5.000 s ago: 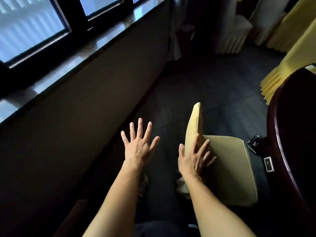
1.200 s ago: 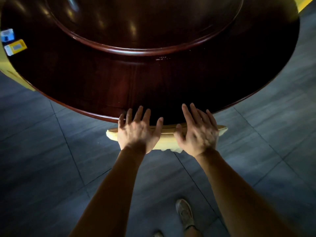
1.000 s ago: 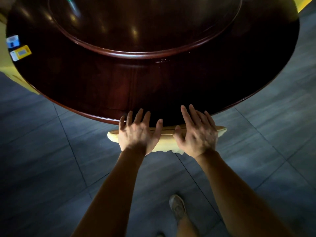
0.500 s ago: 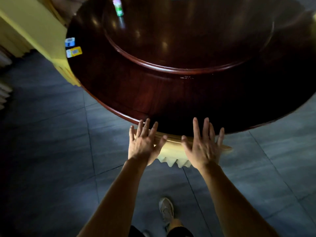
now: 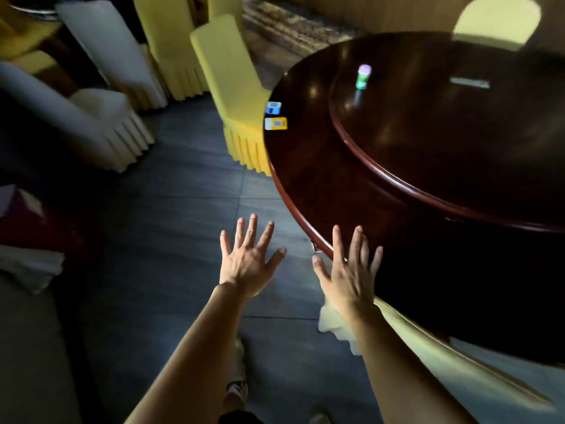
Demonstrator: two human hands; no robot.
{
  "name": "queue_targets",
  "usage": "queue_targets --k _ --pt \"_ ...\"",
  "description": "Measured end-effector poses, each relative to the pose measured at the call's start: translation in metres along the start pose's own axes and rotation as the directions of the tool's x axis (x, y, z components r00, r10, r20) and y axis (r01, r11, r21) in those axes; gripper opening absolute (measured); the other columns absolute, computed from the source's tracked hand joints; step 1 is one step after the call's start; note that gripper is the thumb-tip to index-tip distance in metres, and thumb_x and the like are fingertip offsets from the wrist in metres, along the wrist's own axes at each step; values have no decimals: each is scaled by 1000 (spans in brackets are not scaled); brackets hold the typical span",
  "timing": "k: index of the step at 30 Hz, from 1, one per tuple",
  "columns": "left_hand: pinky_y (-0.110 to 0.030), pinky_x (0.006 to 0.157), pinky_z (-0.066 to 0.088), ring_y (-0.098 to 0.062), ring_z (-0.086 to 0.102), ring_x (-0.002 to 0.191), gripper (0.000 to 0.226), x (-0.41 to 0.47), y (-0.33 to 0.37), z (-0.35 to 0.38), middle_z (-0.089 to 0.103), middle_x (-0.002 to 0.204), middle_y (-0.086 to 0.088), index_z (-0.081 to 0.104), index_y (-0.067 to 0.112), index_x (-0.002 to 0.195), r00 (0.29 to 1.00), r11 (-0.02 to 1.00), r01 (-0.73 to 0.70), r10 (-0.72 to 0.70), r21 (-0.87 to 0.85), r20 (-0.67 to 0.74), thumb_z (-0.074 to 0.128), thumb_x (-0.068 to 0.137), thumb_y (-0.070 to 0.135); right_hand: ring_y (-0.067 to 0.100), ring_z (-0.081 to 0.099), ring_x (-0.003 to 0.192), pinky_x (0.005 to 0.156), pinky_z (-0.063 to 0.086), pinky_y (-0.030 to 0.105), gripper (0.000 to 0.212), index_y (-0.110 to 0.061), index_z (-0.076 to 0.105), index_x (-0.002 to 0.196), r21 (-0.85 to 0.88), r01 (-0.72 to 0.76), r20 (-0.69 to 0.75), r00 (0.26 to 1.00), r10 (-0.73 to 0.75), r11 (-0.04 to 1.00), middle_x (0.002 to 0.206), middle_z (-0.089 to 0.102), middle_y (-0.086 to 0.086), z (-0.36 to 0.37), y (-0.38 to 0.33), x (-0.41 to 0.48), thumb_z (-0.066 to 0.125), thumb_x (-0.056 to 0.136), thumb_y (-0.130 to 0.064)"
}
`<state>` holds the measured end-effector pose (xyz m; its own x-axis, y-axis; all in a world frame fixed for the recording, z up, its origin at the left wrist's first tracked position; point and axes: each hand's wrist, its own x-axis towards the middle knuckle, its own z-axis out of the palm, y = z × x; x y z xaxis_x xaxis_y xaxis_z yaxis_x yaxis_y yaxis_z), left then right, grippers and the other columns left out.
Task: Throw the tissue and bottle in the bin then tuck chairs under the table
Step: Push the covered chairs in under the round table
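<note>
My left hand (image 5: 249, 263) hovers over the dark floor with fingers spread, holding nothing. My right hand (image 5: 351, 270) is spread too, at the rim of the round dark wooden table (image 5: 321, 185), also with nothing in it. A pale yellow covered chair (image 5: 428, 347) sits tucked under the table's near edge, below my right forearm. Another yellow covered chair (image 5: 232, 87) stands at the table's far left side, its seat partly under the rim. A third chair back (image 5: 495, 21) shows behind the table. A small bottle (image 5: 363, 76) with a green label stands on the table's raised turntable.
Two small cards, blue (image 5: 273, 108) and yellow (image 5: 276, 123), lie near the table's left edge. White covered chairs (image 5: 101, 117) and more yellow ones (image 5: 165, 41) are stacked at the far left. A flat pale object (image 5: 469, 82) lies on the turntable. My shoes show at the bottom.
Both hands have come off the tucked chair's back and now hang spread in the air. My view has swung left, bringing the left chair and stacked chairs into sight.
</note>
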<state>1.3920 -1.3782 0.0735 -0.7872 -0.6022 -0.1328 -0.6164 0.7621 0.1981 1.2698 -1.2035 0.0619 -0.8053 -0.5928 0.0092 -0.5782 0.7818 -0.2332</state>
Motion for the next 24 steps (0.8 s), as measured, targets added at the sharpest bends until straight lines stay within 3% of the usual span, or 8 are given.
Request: queue_targets --k 4,7,15,24 --pt "-62 122 -5 -28 -13 157 72 31 -77 -39 -7 172 -2 5 36 161 996 997 77 -76 3 -54 18 98 69 46 40 146 120 16 69 81 -17 37 160 50 77 -83 994 -73 996 162 31 34 4 -84 47 36 93 -63" --pt "-62 121 -5 -27 -13 157 73 54 -137 -69 -9 171 -2 3 34 162 987 991 131 -131 -9 -97 18 99 68 47 44 143 119 20 70 80 -17 41 157 56 138 -134 982 -130 989 160 35 35 6 -152 85 38 93 -64" --pt "-62 120 -6 -28 -17 156 75 109 -256 -130 -16 170 -1 -3 35 161 976 987 162 -159 11 -150 17 98 71 46 34 150 122 12 68 85 -23 25 164 22 183 -163 971 -177 983 167 24 29 7 -292 162 24 95 -73" --pt "-64 120 -6 -28 -18 156 76 179 -334 -140 -19 170 0 -3 37 161 968 975 219 -221 -28 -120 18 97 73 47 23 154 123 6 67 86 -29 15 165 -23 244 -94 965 -245 969 171 13 26 37 -373 239 16 94 -76"
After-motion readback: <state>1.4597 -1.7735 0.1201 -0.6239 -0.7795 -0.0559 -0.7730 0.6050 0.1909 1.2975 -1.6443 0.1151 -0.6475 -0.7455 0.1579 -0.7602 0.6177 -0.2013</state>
